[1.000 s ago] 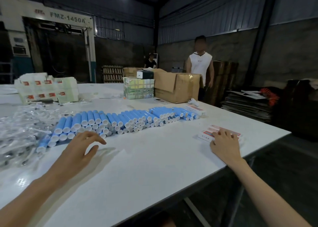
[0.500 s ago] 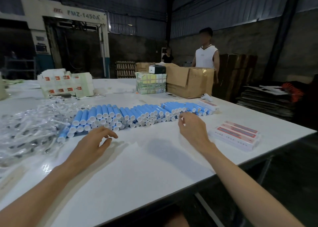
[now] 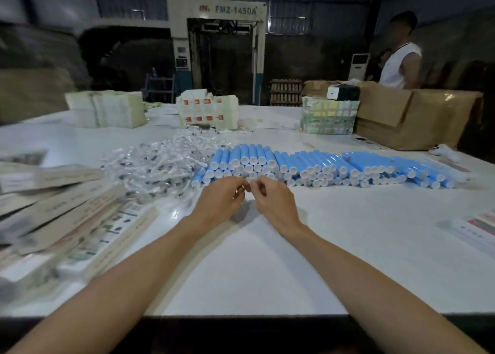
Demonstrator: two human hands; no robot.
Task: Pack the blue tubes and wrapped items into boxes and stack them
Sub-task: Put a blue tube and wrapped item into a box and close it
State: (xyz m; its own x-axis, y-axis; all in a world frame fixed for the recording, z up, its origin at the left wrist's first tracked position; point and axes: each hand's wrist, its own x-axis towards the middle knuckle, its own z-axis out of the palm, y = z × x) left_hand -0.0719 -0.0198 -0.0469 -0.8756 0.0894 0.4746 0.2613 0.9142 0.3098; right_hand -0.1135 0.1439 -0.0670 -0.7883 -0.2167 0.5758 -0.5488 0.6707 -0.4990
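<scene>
blue tubes (image 3: 321, 163) near curled left hand (image 3: 220, 201), right hand (image 3: 273, 202)

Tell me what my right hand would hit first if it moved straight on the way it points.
Probably the front row of blue tubes, just beyond the right hand; the left hand sits close beside it, and depth is unclear.

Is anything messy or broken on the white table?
Nothing looks broken. The clear plastic-wrapped items lie in a tangled heap beside the neatly stacked blue tubes with white caps, and the long flat printed boxes at the left are splayed crookedly.
</scene>
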